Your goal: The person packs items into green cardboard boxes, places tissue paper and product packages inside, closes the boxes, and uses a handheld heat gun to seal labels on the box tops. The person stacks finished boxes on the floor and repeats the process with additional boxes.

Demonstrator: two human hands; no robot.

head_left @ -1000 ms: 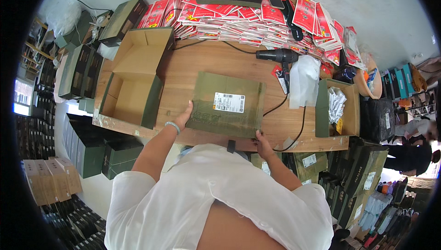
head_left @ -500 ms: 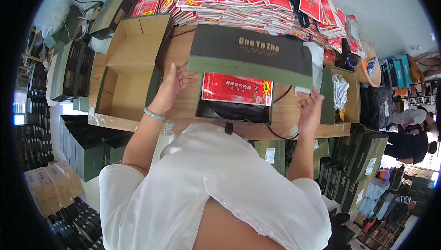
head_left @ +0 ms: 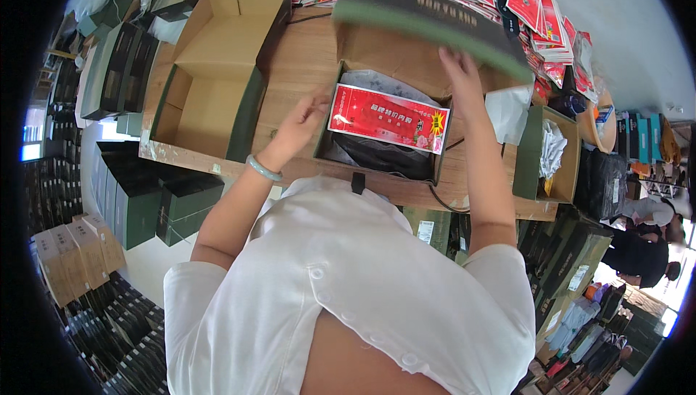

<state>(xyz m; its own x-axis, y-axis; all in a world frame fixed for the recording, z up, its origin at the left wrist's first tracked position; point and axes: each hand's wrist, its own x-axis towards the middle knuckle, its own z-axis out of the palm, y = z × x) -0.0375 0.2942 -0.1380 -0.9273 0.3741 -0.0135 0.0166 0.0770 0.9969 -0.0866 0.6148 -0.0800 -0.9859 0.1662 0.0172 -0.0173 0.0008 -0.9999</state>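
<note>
1. Hovering by the left edge of an open green box [head_left: 380, 171], the left hand [head_left: 299, 126] is half curled, nothing visible in its grasp; whether its fingertips touch the box is unclear.
2. Fingers extended, the right hand [head_left: 465, 83] is at the front edge of the box's raised, blurred lid [head_left: 428, 21]; contact cannot be told.
3. Both hands are well apart.
4. On the wooden table [head_left: 293, 68], the box holds a red card [head_left: 389, 118] above dark material [head_left: 391, 159].
</note>
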